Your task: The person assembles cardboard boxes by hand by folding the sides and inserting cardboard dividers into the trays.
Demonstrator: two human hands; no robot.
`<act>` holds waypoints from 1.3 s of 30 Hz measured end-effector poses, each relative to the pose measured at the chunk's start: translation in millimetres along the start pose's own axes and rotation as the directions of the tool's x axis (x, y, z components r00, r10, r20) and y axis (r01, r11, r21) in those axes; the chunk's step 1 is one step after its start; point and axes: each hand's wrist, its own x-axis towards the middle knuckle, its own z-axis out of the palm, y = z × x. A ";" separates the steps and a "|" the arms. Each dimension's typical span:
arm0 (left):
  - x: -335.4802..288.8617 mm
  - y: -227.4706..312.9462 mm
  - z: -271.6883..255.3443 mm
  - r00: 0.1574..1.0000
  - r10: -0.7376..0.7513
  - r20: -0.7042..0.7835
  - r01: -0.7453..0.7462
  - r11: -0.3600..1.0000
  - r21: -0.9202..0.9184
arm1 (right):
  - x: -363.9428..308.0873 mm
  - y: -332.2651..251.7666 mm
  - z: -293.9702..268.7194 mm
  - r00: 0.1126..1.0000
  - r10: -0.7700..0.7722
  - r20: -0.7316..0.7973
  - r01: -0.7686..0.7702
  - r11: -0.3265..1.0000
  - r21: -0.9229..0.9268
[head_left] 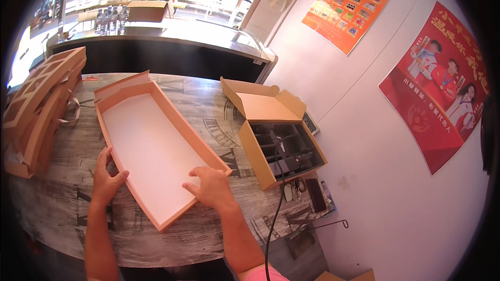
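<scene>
A long, shallow cardboard tray with a white bottom lies slantwise on the table in front of me, its narrow near end toward my right. Against the outside of its left wall rests my left hand, thumb and fingers apart and not closed round the wall. My right hand reaches over the near right corner. Its thumb and fingers are spread above the white bottom, and nothing shows between them. Whether the right palm presses on the rim I cannot tell.
Folded cardboard dividers stand at the left. Right of the tray sits an open cardboard box holding black gear, with a black cable running toward me. A dark phone-like slab lies near the wall. Posters hang there.
</scene>
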 end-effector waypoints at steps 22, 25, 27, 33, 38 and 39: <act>-1.9 32.4 -20.1 0.979 -0.202 0.030 0.198 0.975 0.096 | -22.6 -59.5 50.2 0.914 -0.404 0.041 0.394 0.907 0.148; -5.5 30.0 -21.2 0.989 0.149 -0.021 -0.124 0.887 0.446 | -17.9 -64.7 44.1 0.916 -0.385 -0.110 0.400 0.885 0.237; -5.1 41.4 -15.0 0.908 0.418 -0.035 -0.304 0.713 0.632 | -13.6 -61.4 36.1 0.910 -0.341 -0.234 0.396 0.883 0.252; -27.1 99.1 10.1 0.930 0.315 0.187 -0.355 0.901 0.248 | 9.7 -9.0 14.5 0.873 -0.159 -0.461 0.175 0.985 -0.008; -44.1 121.6 24.3 0.828 0.078 0.556 -0.376 0.813 0.445 | 14.6 21.0 26.0 0.949 0.296 -0.112 -0.244 0.908 0.339; -44.7 116.2 23.8 0.820 0.081 0.566 -0.400 0.789 0.466 | 16.7 24.7 29.3 0.938 0.346 0.018 -0.323 0.855 0.406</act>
